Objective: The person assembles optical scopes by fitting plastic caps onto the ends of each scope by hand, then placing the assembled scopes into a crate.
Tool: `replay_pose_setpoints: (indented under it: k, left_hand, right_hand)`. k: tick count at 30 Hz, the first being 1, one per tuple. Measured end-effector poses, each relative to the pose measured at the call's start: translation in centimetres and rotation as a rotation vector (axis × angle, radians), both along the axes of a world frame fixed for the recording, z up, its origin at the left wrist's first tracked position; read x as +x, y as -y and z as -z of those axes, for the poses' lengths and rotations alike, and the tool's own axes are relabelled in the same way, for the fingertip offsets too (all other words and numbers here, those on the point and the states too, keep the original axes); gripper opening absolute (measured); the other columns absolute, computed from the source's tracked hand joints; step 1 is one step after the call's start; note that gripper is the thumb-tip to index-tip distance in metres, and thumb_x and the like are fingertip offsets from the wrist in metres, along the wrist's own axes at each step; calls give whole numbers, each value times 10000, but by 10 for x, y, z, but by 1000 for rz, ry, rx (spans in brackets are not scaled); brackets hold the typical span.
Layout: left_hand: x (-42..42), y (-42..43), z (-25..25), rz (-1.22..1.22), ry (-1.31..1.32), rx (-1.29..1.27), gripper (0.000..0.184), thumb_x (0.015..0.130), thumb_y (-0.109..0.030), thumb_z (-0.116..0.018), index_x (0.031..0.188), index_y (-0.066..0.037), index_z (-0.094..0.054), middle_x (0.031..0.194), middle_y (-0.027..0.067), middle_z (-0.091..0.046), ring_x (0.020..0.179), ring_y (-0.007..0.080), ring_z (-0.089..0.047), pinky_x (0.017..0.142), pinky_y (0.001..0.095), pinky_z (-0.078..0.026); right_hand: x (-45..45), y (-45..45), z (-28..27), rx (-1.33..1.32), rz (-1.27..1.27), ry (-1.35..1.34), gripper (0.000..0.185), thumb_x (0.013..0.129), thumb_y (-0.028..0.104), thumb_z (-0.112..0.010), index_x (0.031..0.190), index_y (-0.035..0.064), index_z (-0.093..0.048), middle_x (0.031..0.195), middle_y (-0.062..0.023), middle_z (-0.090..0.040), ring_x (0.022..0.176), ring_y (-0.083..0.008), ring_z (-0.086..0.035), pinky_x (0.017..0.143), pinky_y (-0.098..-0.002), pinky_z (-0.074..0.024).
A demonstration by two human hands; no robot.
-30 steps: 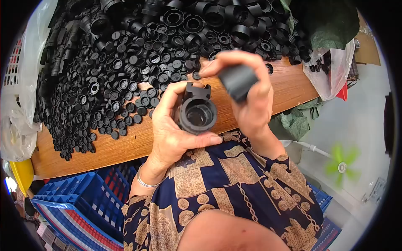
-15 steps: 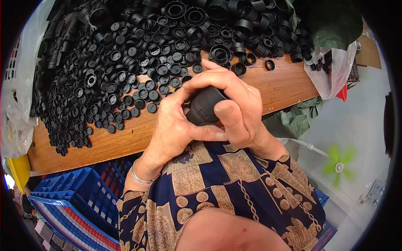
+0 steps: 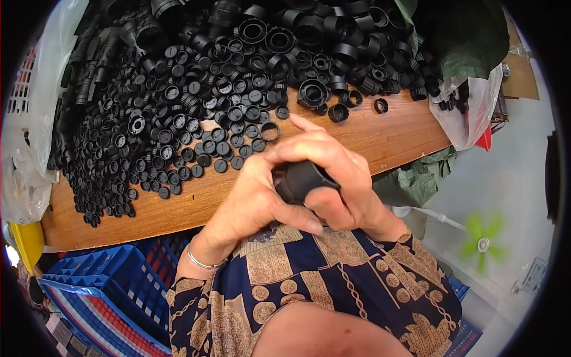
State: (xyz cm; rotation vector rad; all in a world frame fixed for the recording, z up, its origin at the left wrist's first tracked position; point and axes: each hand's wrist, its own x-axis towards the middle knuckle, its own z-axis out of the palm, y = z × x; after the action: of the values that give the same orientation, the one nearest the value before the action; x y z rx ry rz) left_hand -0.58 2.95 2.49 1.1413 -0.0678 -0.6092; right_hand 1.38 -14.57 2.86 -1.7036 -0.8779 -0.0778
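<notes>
Both of my hands are wrapped round a black cylindrical plastic part (image 3: 302,180), held close to my body in front of the table edge. My left hand (image 3: 256,193) grips its left side, with the thumb along the lower edge. My right hand (image 3: 342,172) curls over the top and right side, its thumb pressed against the near end. The fingers hide much of the part. Just beyond the hands lie small round black caps (image 3: 236,113) and a black ring (image 3: 269,131) on the wooden table (image 3: 178,215).
Larger black rings and sleeves (image 3: 312,93) are heaped at the back, longer black parts (image 3: 89,83) at the far left. Blue crates (image 3: 101,279) stand below the table. A clear plastic bag (image 3: 470,119) hangs at the right corner, near a small green fan (image 3: 483,244).
Both hands have moved down slightly toward my body with the black part, which is now tilted differently. My right thumb has bent over its near end. The table appears slightly lower.
</notes>
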Motion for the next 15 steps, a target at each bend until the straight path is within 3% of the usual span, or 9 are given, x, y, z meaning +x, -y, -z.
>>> replay_pose_setpoints:
  k: [2,6,11,12,15]
  left_hand:
    - [-4,3,-6,-26,102,100,804,448,-20,-930,1197,7,-640,1154,46,-644,1113,154,-585,976,315,-476]
    - [-5,10,-5,-86,30,50,749,464,-33,-932,1151,28,-641,1087,36,-644,1057,169,-603,952,314,-490]
    - [-7,17,9,-87,-96,-45,810,474,-64,-932,1205,34,-596,1073,46,-625,1027,166,-604,933,299,-498]
    - [-8,16,16,-38,-99,-44,787,546,-70,-881,1257,32,-559,1081,76,-631,991,184,-629,893,306,-525]
    - [-10,13,27,97,-423,-271,783,634,-113,-857,1316,51,-508,1138,115,-602,1122,195,-581,928,320,-507]
  right_hand:
    - [-2,3,0,21,-10,20,491,1005,420,-565,1201,-30,-581,1071,-165,-675,1005,-325,-673,1089,-595,-364]
    - [-8,3,8,69,50,29,516,1012,435,-544,1215,-38,-588,1122,-198,-680,1056,-319,-678,1090,-597,-358]
    - [-10,5,25,68,136,3,497,1046,397,-455,1221,-48,-587,1138,-186,-682,1069,-334,-680,1101,-574,-361]
    - [-10,7,24,51,143,-36,497,1045,379,-442,1231,-60,-586,1165,-184,-683,1069,-343,-679,1105,-560,-364]
    - [-10,21,22,-27,153,-75,500,1038,366,-447,1247,-69,-578,1197,-204,-675,1102,-349,-664,1103,-554,-370]
